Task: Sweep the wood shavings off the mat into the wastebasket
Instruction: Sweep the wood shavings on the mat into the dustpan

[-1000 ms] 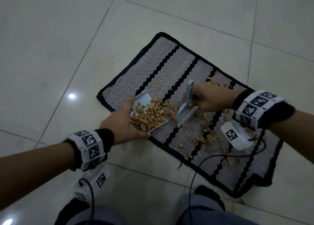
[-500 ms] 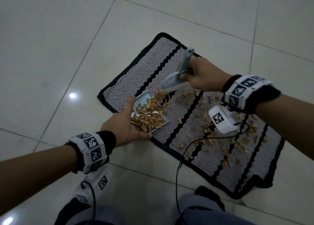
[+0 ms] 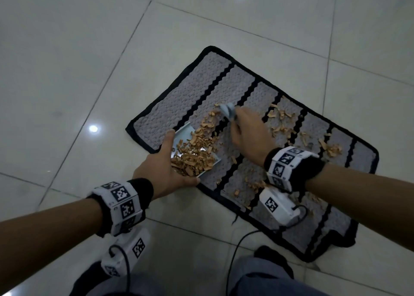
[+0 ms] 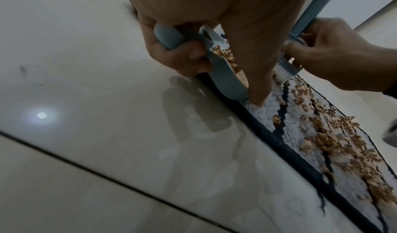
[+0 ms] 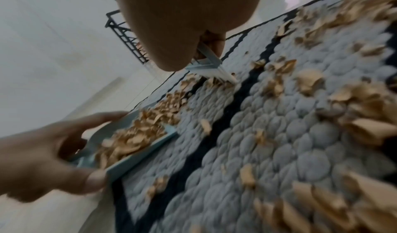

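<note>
Here the left hand [image 3: 161,172] grips the small light-blue plastic dustpan [image 3: 182,135], fingers curled round its handle in the left wrist view and thumb lying along its near edge, with the pan's lip resting on the near-left part of the grey woven mat with black zigzag stripes and a black border [image 3: 179,89]. The pan is heaped with tan curled wood shavings [image 3: 195,154]. The right hand [image 3: 248,136] is closed round the handle of a light-blue hand brush with white bristles [image 4: 285,70], whose bristles touch the mat just beyond the pan's mouth, among a trail of shavings leading into it. More shavings lie scattered over the right half of the mat, thickest toward its far right stripes and along the near edge under the right wrist. The mat lies on glossy pale floor tiles [image 3: 78,60]. In the right wrist view a dark lattice-walled wastebasket [image 5: 126,37] stands on the floor past the mat's far edge.
</note>
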